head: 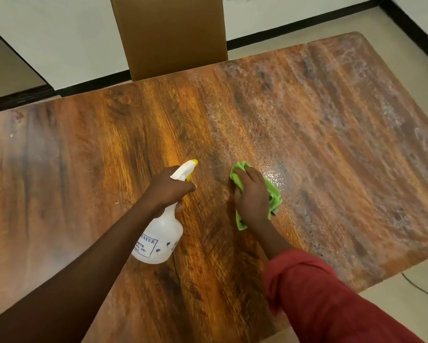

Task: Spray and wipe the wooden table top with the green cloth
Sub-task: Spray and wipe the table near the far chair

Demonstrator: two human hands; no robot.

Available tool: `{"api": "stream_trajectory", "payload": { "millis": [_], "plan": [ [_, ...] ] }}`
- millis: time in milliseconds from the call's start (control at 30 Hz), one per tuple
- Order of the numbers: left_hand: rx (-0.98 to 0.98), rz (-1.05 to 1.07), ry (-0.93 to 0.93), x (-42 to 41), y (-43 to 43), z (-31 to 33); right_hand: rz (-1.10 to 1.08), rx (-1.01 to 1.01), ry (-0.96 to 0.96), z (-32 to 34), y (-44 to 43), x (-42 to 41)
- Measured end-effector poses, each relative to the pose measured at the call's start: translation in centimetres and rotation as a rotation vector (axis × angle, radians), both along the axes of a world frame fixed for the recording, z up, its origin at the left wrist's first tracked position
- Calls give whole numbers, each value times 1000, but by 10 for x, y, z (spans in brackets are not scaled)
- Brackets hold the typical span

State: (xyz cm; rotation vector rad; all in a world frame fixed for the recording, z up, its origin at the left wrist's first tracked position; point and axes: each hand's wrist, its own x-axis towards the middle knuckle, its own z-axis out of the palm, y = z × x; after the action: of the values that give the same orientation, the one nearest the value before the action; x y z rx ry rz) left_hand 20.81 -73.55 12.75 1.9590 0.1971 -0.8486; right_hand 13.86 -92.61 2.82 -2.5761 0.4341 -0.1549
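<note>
left arm bare, reaching forward; left hand (168, 189) grips the spray bottle (158, 238) neck, index finger out by the trigger. right arm in red sleeve (319, 293), right hand (252, 196) palm down, fingers bent over the bunched green cloth (273, 194).

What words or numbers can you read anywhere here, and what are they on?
"RAYER": on the label of the bottle held in the left hand; the arm hides the word's start.
Two smaller lines under it, with digits: too blurred to read.
Cloth, table, box: no text.
</note>
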Motion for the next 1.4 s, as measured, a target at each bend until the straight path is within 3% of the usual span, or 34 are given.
{"api": "stream_trajectory", "payload": {
  "millis": [267,467,533,667,867,933,1133,1267,1400],
  "plan": [
    [-10,25,-24,15,3,0,323,1,5,3,59,-36],
    [-6,38,7,27,13,-1,-49,34,20,-1,-9,-5],
    [1,36,10,28,17,-3,-79,28,12,3,-14,23],
    [18,57,33,28,23,0,48,25,40,4,22,53],
    [26,61,18,30,18,3,383,-3,40,-4,85,-5],
    [9,66,20,33,18,2,374,-18,21,-4,72,-21],
    [-21,65,39,35,25,-3,-24,-26,42,-4,2,14],
    [-6,93,50,35,28,-1,106,12,36,3,38,54],
    [-14,78,22,38,23,-3,280,31,39,0,80,26]
  ]
}}
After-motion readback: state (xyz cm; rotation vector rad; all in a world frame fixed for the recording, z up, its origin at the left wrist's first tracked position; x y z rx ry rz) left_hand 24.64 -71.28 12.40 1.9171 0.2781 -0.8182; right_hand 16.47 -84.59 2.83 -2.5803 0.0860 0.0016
